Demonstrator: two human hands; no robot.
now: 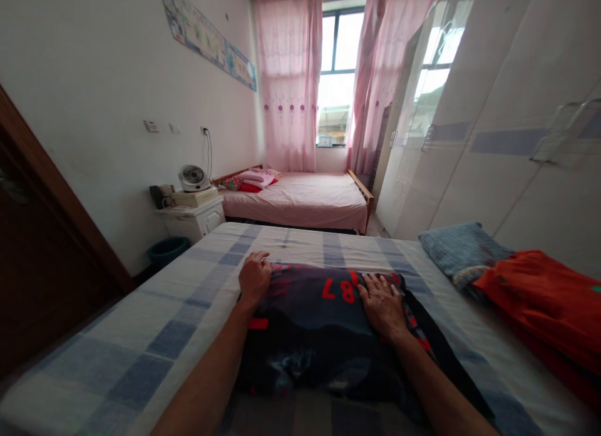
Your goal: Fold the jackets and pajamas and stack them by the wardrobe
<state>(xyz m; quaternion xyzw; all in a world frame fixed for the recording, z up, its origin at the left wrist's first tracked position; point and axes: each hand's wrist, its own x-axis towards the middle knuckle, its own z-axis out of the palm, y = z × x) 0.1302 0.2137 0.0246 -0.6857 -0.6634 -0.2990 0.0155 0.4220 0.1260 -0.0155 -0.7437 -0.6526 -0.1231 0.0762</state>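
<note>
A black shirt (314, 329) with red numerals and a printed picture lies spread on the checked bed sheet in front of me. At its far left corner is my left hand (255, 278), its fingers curled in at the shirt's edge; the thumb side is partly hidden. My right hand (382, 303) lies flat on the far right part of the shirt, fingers stretched out beside the red numerals. Dark cloth reaches out past my right forearm toward the lower right. The shirt's near edge is blurred.
A blue folded cloth (462, 245) and orange-red clothing (544, 292) lie on the bed's right side. The blue-and-white sheet (188, 317) covers the bed. Beyond stand a pink bed (300, 201), a nightstand (209, 217) with a fan (193, 177), a bin (168, 251) and a wardrobe (507, 111).
</note>
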